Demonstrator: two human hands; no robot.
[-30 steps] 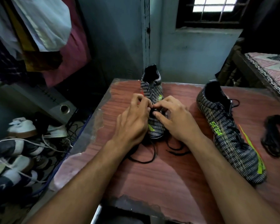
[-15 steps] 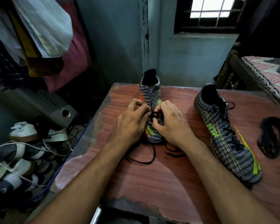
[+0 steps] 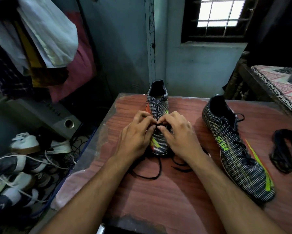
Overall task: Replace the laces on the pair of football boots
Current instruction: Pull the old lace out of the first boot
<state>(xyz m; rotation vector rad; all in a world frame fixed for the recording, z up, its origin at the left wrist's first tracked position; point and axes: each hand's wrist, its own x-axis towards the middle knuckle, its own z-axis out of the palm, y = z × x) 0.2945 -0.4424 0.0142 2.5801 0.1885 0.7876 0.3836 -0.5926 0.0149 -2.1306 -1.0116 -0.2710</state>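
Dim room, blown-out window (image 3: 217, 12) backlight, wide-angle edge distortion.

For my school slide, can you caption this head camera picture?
Both hands pinch a black lace over the middle boot; the laced boot waits beside.

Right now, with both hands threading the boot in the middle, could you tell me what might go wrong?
The lace tails trail loose under the forearms, so a wrist could snag them. Both hands, left hand and right hand, cover the middle boot, so an eyelet may be skipped.
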